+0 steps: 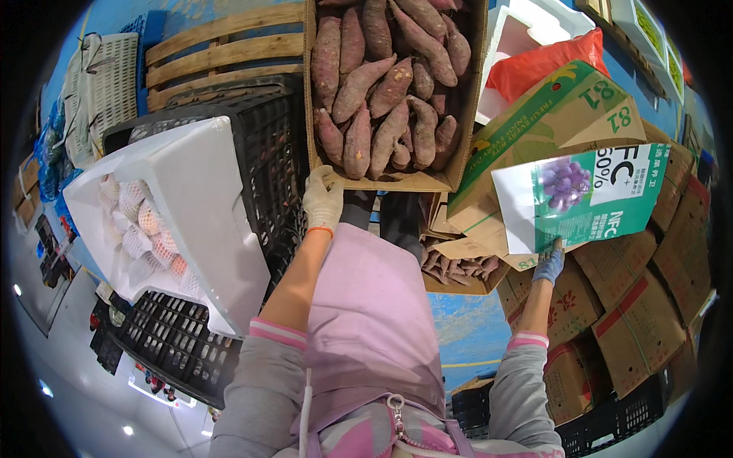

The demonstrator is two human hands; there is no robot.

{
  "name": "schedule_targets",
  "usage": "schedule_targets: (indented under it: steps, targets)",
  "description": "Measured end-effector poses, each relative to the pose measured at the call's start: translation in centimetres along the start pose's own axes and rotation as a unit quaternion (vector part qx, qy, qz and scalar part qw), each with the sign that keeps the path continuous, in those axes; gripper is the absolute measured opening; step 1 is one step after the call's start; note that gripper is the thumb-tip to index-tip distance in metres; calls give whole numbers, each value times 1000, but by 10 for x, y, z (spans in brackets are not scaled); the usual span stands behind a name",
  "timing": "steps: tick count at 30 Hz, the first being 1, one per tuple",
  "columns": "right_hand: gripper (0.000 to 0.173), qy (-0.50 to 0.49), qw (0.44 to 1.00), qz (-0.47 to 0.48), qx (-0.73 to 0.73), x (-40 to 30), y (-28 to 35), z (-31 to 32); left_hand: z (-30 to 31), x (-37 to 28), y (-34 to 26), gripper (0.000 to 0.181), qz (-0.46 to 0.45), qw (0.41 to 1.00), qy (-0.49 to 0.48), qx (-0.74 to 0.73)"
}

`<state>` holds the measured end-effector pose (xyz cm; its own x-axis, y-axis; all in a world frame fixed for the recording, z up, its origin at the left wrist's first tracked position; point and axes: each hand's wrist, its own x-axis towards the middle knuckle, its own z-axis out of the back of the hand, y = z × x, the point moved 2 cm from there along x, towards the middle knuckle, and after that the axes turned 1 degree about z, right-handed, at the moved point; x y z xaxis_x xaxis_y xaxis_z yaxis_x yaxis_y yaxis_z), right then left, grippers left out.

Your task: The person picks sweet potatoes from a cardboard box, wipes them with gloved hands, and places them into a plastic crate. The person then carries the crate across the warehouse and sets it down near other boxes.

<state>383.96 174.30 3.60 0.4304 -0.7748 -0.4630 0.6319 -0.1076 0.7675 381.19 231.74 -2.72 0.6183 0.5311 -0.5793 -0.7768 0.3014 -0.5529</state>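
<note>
Before me is an open cardboard carton [395, 184] full of sweet potatoes [392, 89]. At its near left corner, my left hand [323, 200] in a pale knitted glove has its fingers curled over the rim. My right hand [550, 264], in a blue-grey glove, grips the lower edge of a green and white printed cardboard sheet [624, 217] with a picture of grapes. The sheet slants over a green and brown cardboard box [532, 123]. Below and right of the first carton, smaller sweet potatoes [461, 268] fill another carton, partly covered by a flap.
On the left, a white foam box [200, 189] with net-wrapped fruit [143, 223] rests against black plastic crates [269, 154]. Stacked closed cartons [641, 326] line the right. A red bag [544, 66] lies at a foam box [521, 26]; a wooden pallet [229, 51] lies behind.
</note>
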Motion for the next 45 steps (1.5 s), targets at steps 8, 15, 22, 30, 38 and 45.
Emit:
schedule_targets:
  steps: [8, 15, 22, 30, 38, 45]
  targets:
    - [55, -109, 977, 105, -151, -6, 11, -4, -9, 7, 5, 36, -5, 1000, 26, -8]
    - [37, -136, 952, 257, -94, -74, 30, -39, -27, 15, -30, 58, -2, 988, 16, 152]
    - [24, 68, 946, 317, -14, -161, 24, -113, -59, 43, -57, 72, 66, 970, 49, 227]
    - [22, 350, 924, 131, -83, -238, -7, -198, -13, 42, -32, 44, 223, 834, 196, -466]
    - [54, 573, 807, -118, -78, -297, -24, -265, 16, 13, -37, 59, 179, 693, 297, -633]
    - [56, 563, 820, 5, -106, -312, -42, -272, 0, 5, -34, 47, 210, 704, 310, -604]
